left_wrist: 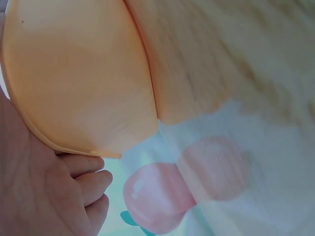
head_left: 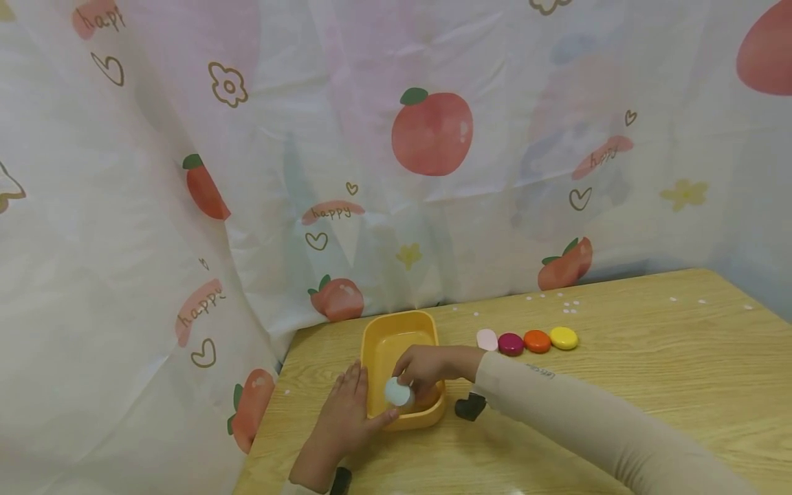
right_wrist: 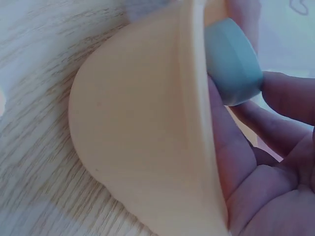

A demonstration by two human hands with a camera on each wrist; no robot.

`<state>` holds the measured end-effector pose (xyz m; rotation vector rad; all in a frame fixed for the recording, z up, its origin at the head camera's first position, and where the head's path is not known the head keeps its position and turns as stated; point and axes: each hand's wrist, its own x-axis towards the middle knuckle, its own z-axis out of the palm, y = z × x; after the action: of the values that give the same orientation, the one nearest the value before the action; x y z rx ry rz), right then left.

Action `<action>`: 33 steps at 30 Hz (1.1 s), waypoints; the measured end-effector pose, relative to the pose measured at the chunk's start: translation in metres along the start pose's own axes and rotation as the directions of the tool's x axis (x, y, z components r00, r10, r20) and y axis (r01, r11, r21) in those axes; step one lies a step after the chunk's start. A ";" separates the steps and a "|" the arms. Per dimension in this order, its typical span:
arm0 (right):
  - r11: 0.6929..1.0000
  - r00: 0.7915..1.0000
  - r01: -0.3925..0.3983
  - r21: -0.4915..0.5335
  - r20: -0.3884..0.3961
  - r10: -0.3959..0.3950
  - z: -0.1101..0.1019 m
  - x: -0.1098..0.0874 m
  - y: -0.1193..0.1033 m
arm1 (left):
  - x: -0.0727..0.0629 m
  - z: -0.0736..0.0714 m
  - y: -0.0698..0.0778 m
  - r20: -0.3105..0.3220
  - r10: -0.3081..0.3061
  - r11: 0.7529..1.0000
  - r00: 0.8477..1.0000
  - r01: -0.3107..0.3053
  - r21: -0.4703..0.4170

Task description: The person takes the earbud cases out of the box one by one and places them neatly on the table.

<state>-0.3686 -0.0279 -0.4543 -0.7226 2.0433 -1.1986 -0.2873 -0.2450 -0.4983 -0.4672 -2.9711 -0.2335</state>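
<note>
A yellow rectangular tub [head_left: 372,330] with rounded corners stands on the table. My left hand [head_left: 346,416] rests on its left side, with straight fingers along the outer wall and the thumb at the near rim. The same hand [left_wrist: 34,172] lies against the tub wall [left_wrist: 78,73] in the left wrist view. Over the tub's near end, my right hand [head_left: 427,368] pinches a pale blue-green round block [head_left: 399,392] between thumb and fingers. The right wrist view shows this block [right_wrist: 234,64] as thick and smooth-sided, just past the tub's rim [right_wrist: 194,98].
Right of the tub lie a pale pink piece [head_left: 487,339], a magenta piece [head_left: 511,344], an orange piece [head_left: 537,341] and a yellow piece [head_left: 564,337] in a row. Small white bits [head_left: 569,307] dot the table's back. A fruit-printed curtain [head_left: 495,227] hangs behind.
</note>
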 end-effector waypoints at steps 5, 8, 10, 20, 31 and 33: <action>0.997 1.000 0.026 0.078 -0.004 -0.026 -0.009 -0.006 0.003 | 0.000 0.001 0.000 0.004 -0.006 1.000 1.000 0.006 0.018; 0.992 0.999 0.038 0.124 -0.001 -0.038 -0.015 -0.009 0.006 | 0.000 0.000 0.002 0.008 -0.004 1.000 1.000 0.004 0.023; 0.988 0.999 0.045 0.145 0.003 -0.046 -0.018 -0.011 0.008 | -0.001 -0.002 0.003 0.010 -0.003 0.999 1.000 0.003 0.032; 0.976 0.998 0.063 0.207 -0.017 -0.061 -0.030 -0.024 0.012 | -0.001 -0.002 0.004 0.007 0.013 0.998 1.000 -0.013 0.058; 0.970 0.996 0.086 0.229 -0.023 -0.082 -0.040 -0.037 0.013 | -0.001 -0.002 0.003 0.016 -0.007 0.998 1.000 0.006 0.059; 0.967 0.996 0.084 0.239 -0.031 -0.079 -0.041 -0.038 0.015 | -0.001 -0.003 0.004 0.017 -0.011 0.998 1.000 0.010 0.058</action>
<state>-0.3781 0.0283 -0.4428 -0.6830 1.8576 -1.4761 -0.2846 -0.2425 -0.4955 -0.4496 -2.9884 -0.1439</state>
